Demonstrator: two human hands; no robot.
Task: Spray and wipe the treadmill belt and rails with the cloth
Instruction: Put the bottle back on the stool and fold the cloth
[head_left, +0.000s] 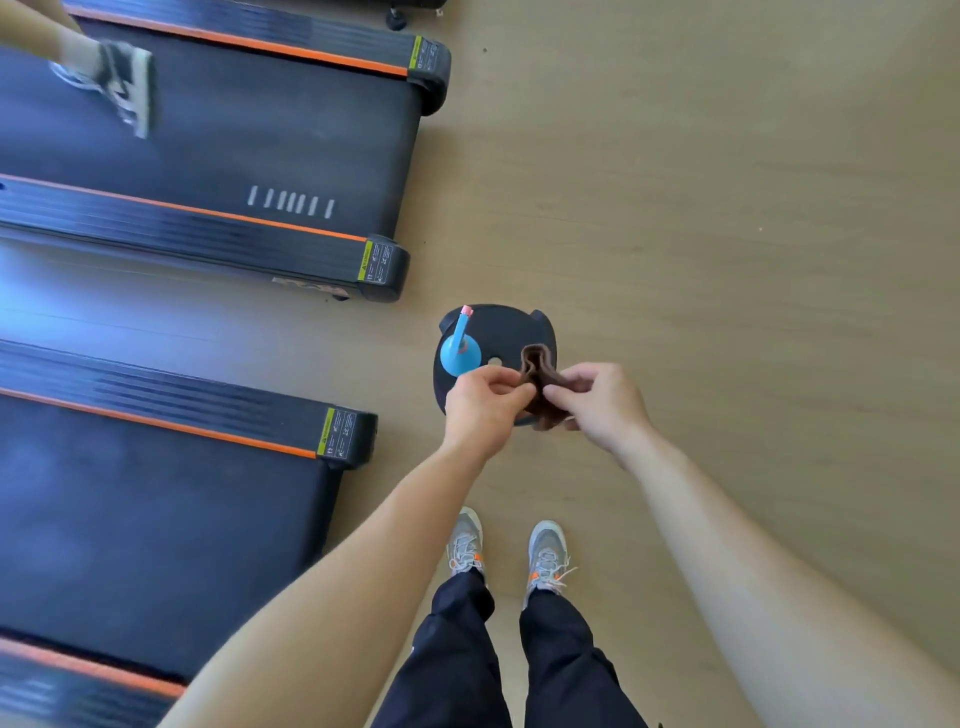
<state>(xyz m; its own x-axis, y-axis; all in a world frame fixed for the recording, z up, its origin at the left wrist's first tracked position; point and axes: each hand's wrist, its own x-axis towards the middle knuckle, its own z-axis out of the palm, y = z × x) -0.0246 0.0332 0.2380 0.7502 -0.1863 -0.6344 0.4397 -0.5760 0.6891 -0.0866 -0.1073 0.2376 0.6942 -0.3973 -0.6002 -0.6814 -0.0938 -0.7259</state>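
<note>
Between both hands, one brown cloth (540, 374) hung bunched and folded: the left hand (485, 402) pinched one edge with curled fingers and thumb, the right hand (605, 402) pinched the other, both closed on the fabric. Soft, light and limp by the look of it, the cloth would likely sag wherever unsupported, and seemed best taken by an edge or wadded into a palm for wiping. Just beyond stood one blue spray bottle (460, 353), pink at the nozzle, upright on one black weight plate (498, 327); it looked light and rigid, best gripped round the neck. To the person's left lay two machines, the nearer treadmill (130, 519) and the farther treadmill (234, 140), their dark belts flanked by four orange-striped rails (171, 423) in view, none yet wiped. Another person's shoe (119, 83) blurred across the farther belt
</note>
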